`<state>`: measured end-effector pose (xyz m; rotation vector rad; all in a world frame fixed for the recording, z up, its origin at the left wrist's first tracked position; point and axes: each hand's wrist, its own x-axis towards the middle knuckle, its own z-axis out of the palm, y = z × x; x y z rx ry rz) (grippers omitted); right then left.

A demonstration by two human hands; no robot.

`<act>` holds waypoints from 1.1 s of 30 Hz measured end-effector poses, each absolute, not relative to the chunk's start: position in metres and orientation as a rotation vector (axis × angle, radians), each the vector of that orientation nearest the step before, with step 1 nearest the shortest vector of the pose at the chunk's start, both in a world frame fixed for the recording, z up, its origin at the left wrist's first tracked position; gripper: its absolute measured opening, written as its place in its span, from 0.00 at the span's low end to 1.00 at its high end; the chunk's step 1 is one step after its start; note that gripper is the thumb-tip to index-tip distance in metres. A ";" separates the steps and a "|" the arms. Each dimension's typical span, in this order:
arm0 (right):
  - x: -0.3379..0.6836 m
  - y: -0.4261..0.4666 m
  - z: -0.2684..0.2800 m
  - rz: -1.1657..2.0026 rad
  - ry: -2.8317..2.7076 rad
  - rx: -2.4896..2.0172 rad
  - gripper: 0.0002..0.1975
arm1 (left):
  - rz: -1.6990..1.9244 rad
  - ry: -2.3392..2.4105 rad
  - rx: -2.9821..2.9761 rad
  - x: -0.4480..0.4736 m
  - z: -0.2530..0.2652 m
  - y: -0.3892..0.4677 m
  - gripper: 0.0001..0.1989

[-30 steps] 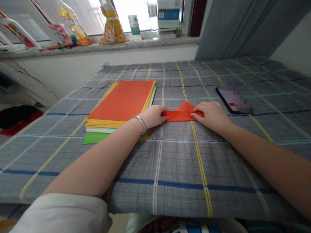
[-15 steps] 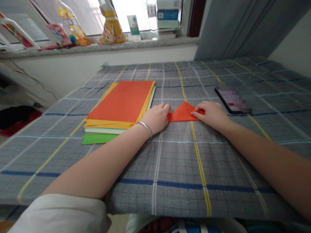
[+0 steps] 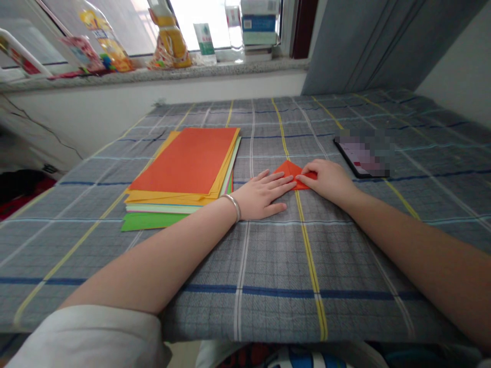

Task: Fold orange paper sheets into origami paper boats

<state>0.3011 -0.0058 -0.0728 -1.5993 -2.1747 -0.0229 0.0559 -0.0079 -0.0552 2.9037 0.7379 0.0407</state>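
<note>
Paper (image 3: 288, 167), orange and folded small, lies on the bench (image 3: 276, 271) in front of you, right of the stack (image 3: 187, 159) and nearer you than the phone (image 3: 358, 159). One corner points away from you, clear of your fingers.

Left hand (image 3: 260, 197): spread, palm down, fingers laid flat across the paper's left part, gripping nothing. Bracelet (image 3: 235, 204) at that wrist. Right hand (image 3: 329, 183): thumb and fingers closed on the paper's right end. Left fingertips sit just beside the right thumb; cannot tell whether they touch.

Step looks like flattening a fold. Good arrangement, in my judgement: one hand pins, the other presses. For a clean crease, let the right hand anchor without tugging, since a sideways pull would likely skew the layers. Line up the edges first, then press. Run your left fingers along the folded edge with even weight, working away from the pinned end.

Note the cloth (image 3: 276, 317) beneath: it probably gives a little, so a fingertip or nail may crease sharper than a flat palm. Smooth any ruck under the paper before bearing down.

Your left hand hides much of the paper; alignment there cannot be read. Worth lifting those fingers briefly and checking the layers before setting the crease hard.
</note>
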 end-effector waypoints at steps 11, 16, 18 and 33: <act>0.344 -0.002 -0.054 0.302 -2.234 -1.688 0.10 | 0.004 0.740 2.941 0.057 -0.057 -0.008 0.30; 0.351 -0.004 -0.055 0.384 -2.173 -1.754 0.13 | -0.022 0.760 2.948 0.058 -0.055 -0.009 0.32; 0.349 -0.004 -0.054 0.407 -2.170 -1.777 0.13 | -0.028 0.761 2.955 0.058 -0.055 -0.010 0.32; 0.350 -0.008 -0.055 0.084 -2.255 -1.537 0.14 | -0.074 0.778 2.955 0.060 -0.053 -0.010 0.31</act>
